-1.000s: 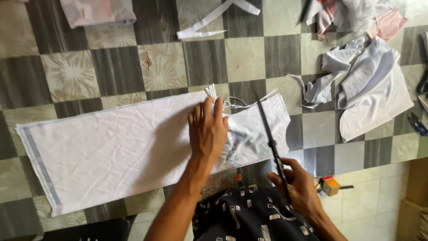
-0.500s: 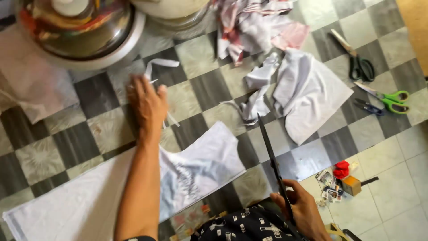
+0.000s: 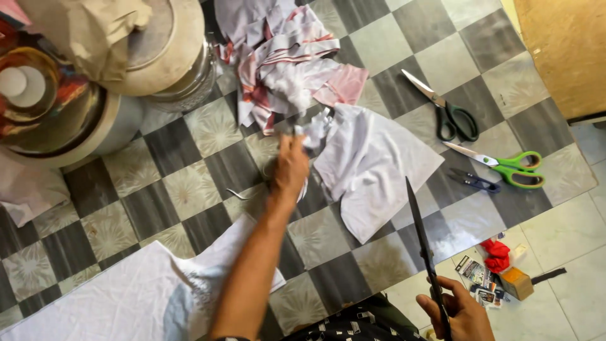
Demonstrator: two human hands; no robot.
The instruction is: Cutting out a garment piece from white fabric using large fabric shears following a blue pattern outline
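The left hand point(image 3: 291, 165) is stretched far out over the checkered floor point(image 3: 164, 183), its fingers closed on a small scrap of white cloth point(image 3: 314, 134) at the near edge of a heap of white and pink fabric pieces point(image 3: 284, 57). Just to the right of that scrap lies a larger white cloth piece point(image 3: 379, 164), spread flat on the tiles. The right hand point(image 3: 457, 312) sits low at the bottom edge of the view, wrapped around the handles of long dark shears point(image 3: 421, 233), whose closed blades point up and away toward the white cloth piece without touching it. Under the left forearm a big white sheet of fabric point(image 3: 126, 297) covers the lower left of the floor. Farther right, well apart from both hands, lie black-handled scissors point(image 3: 445, 107), green-handled scissors point(image 3: 505, 165) and a small dark snipper point(image 3: 473, 181). Near the right hand are a red thread spool point(image 3: 497, 252) and a small brown box point(image 3: 516, 283). At upper left stand round metal pots point(image 3: 76, 107) with brown paper point(image 3: 82, 31) on top.
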